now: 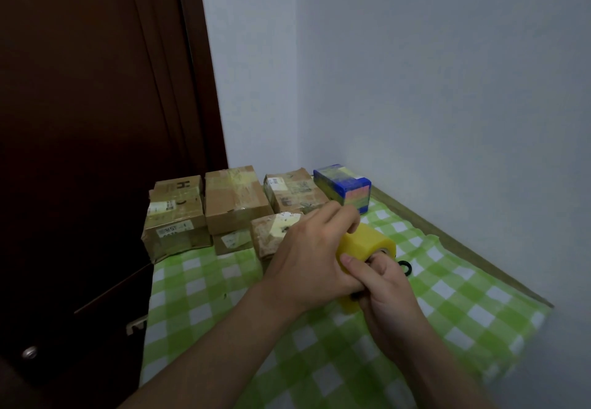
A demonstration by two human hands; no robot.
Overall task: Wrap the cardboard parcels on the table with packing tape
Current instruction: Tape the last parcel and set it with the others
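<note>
Pale walls [415, 73] and a dark door [80, 120] enclose a green-checked surface [198, 296], cardboard parcels [235, 204] grouped at its far end beside a blue box [343, 189]. Nearer, left hand [307, 264] and right hand [387, 293] curl their fingers round a yellow tape roll [364, 242]. One parcel reads "H"; other labels blur.

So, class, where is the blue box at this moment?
In the head view the blue box sits at the far right end of the row, beside a cardboard parcel, on the checked cloth near the wall.
</note>
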